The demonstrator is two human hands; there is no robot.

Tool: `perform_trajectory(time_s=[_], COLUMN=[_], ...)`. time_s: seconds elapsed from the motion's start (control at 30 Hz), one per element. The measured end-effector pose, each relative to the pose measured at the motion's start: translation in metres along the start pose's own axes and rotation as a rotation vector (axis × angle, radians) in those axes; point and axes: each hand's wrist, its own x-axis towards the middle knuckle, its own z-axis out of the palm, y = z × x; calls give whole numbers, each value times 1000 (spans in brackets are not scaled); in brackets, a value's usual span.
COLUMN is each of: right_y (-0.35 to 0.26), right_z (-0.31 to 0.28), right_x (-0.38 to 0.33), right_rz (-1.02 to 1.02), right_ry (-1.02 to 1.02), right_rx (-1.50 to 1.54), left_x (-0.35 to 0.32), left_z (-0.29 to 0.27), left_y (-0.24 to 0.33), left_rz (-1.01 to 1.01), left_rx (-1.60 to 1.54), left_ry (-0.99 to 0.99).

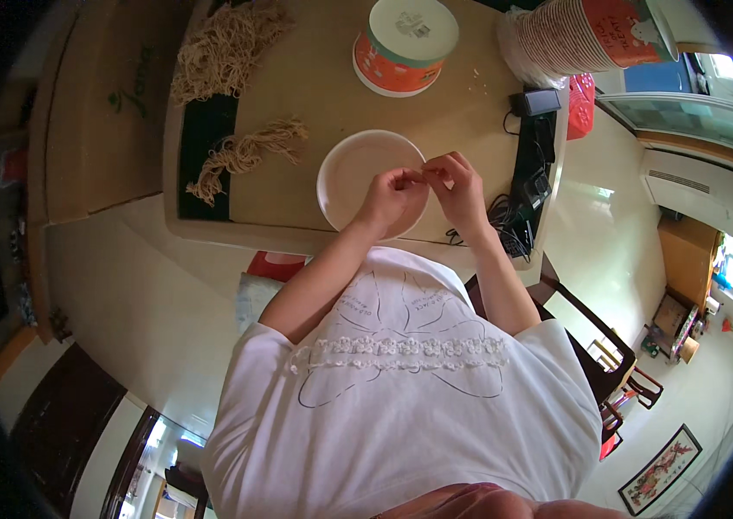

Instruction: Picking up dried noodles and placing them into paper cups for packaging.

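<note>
Both hands meet over a white bowl (351, 173). The left hand (394, 197) and right hand (458, 183) pinch something tiny; I cannot tell what. Noodles (245, 154) lie to the left.

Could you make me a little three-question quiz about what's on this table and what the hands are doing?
1. True or false: both hands are pinched together over the empty white bowl.
2. Which lies nearest the bowl's left side? A) the small bundle of dried noodles B) the stack of paper cups C) the lidded orange tub
3. Fill in: the large pile of dried noodles lies at the table's far ____ corner.

Key:
1. True. The left hand and right hand meet fingertip to fingertip above it; whatever they pinch is too small to tell.
2. A
3. left
</note>
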Motion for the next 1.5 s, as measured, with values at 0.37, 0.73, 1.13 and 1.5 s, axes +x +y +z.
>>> perform_trajectory(time_s=[0.37,0.73,1.13,1.5], right_y=[0,0,2,3], right_z=[-2,4,-5,2], right_x=[-5,-1,-8,-12], right_rz=[30,48,31,-19], right_ry=[-43,-18,-184,-132], right_rx=[-61,50,100,-5], left_x=[0,-4,-10,-22], left_z=[-8,-6,-2,5], left_y=[6,-1,-3,19], left_rz=[-134,100,129,353], left_rx=[-456,-82,22,609], left_ry=[-5,-19,126,276])
